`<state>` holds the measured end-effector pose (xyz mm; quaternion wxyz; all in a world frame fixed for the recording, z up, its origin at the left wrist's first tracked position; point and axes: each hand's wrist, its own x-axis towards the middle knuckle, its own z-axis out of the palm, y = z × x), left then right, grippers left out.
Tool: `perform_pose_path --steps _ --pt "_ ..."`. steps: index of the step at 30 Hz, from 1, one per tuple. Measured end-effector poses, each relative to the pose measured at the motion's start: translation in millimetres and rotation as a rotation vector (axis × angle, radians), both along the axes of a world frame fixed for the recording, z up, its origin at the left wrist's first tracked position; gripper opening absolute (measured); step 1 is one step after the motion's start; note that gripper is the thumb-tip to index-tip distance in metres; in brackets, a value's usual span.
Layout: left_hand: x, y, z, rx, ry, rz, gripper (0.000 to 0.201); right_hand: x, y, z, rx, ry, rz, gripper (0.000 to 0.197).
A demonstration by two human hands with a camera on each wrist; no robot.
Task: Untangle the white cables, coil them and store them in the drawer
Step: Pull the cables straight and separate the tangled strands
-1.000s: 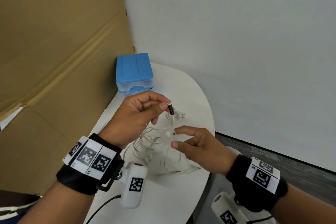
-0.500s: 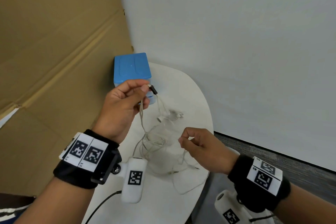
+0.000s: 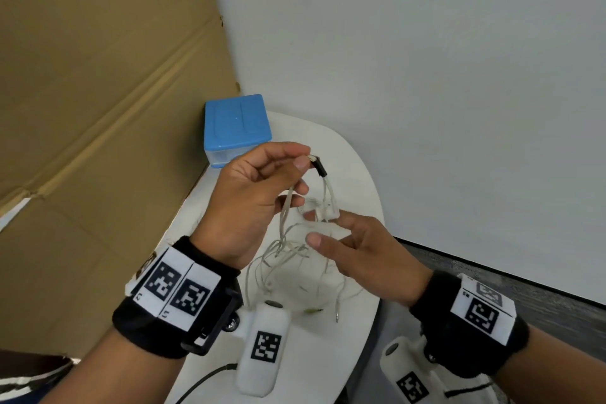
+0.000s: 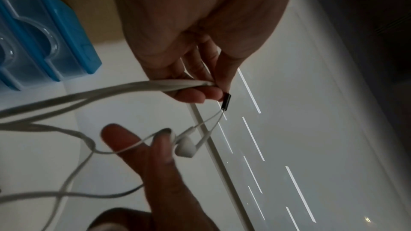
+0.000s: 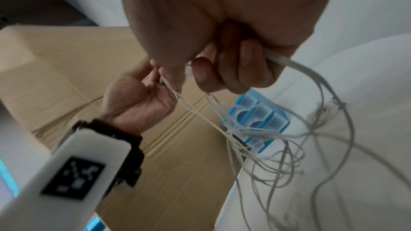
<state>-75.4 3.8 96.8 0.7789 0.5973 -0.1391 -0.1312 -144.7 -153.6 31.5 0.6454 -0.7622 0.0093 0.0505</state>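
Observation:
Thin white earphone cables (image 3: 292,252) hang in a tangle over the white table (image 3: 354,174). My left hand (image 3: 303,159) is raised and pinches one cable beside its black splitter (image 3: 319,168); the same pinch (image 4: 209,89) shows in the left wrist view. Two white earbuds (image 3: 328,213) dangle from the splitter. My right hand (image 3: 313,227) reaches them with thumb and forefinger spread, a fingertip touching an earbud (image 4: 185,147). Its lower fingers (image 5: 251,69) are curled around a cable strand (image 5: 295,67). The blue drawer box (image 3: 236,128) stands behind the hands.
A large brown cardboard sheet (image 3: 98,108) leans along the left side of the table. A white wall (image 3: 426,92) stands behind and to the right. The table's rounded right edge (image 3: 377,207) drops off to a grey floor (image 3: 492,275).
My left hand has carried the splitter end to the right, closer to the right hand. My right hand has spread its thumb and forefinger and risen to the dangling earbuds.

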Motion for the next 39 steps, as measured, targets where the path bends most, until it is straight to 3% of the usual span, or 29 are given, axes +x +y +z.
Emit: perform_pose_path --steps 2,7,9,12,16,18,22,26,32,36,39 --pt "0.0 -1.9 1.0 0.018 -0.001 0.035 0.012 -0.7 3.8 -1.2 -0.073 -0.073 -0.014 0.026" --pt "10.9 4.7 1.1 0.021 0.068 0.225 0.012 -2.6 3.0 -4.1 -0.525 -0.194 0.097 0.05" --pt "14.8 9.6 -0.2 0.038 0.089 0.293 0.012 -1.9 0.1 -7.6 -0.593 -0.191 0.093 0.045" --pt "22.1 18.7 -4.3 0.064 0.098 0.378 0.012 -3.5 0.9 -6.7 -0.598 -0.247 0.036 0.041" --pt "24.1 27.4 -12.5 0.169 0.094 0.373 0.01 -1.5 3.6 10.1 -0.305 -0.393 -0.236 0.034" --pt "19.0 25.9 -17.9 0.224 0.064 0.33 0.01 0.6 1.5 14.2 -0.336 -0.402 -0.167 0.036" --pt "12.9 18.0 -27.0 0.261 0.063 0.305 0.011 -4.3 -0.9 5.6 -0.641 -0.344 0.067 0.038" --pt "17.9 17.2 -28.3 0.245 0.084 0.333 0.011 -9.9 -1.4 8.9 -0.626 -0.352 0.082 0.035" --pt "36.0 39.5 -21.9 0.14 0.069 0.455 0.015 -1.9 -36.1 4.4 -0.514 -0.154 -0.123 0.028" --pt "40.7 49.7 -23.3 0.154 0.034 0.468 0.013 5.9 -58.5 -7.9 -0.53 0.108 -0.095 0.021" --pt "41.3 55.2 -29.4 0.167 0.029 0.476 0.012 7.7 -61.6 -16.2 -0.675 0.259 -0.048 0.027"
